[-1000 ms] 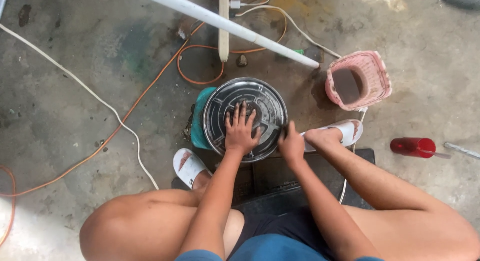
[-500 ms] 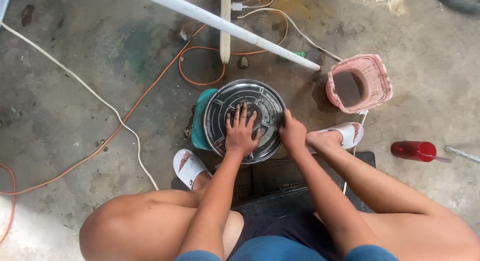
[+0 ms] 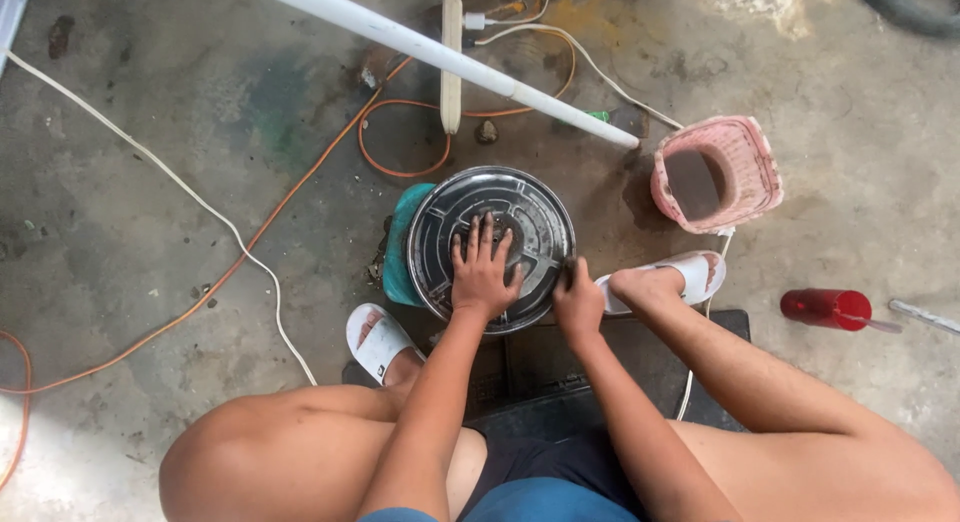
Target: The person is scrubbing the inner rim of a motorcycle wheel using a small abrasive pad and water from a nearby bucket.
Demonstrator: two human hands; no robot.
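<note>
A round dark metal pan (image 3: 520,207) with a ribbed face rests on a teal stand (image 3: 398,252) on the concrete floor between my feet. My left hand (image 3: 482,270) lies flat on the pan's face with the fingers spread. My right hand (image 3: 577,300) is closed on the pan's right rim; what it grips beyond the rim is hidden by the fingers.
A white pipe (image 3: 440,52) crosses the floor behind the pan. An orange cable (image 3: 300,182) and a white cable (image 3: 180,187) trail to the left. A pink basket (image 3: 745,142) stands at the right, and a red cup (image 3: 825,308) lies beyond my right foot. White sandals (image 3: 375,337) are on both feet.
My right hand has slid a little along the pan's right rim. The left hand has stayed pressed on the pan's face.
</note>
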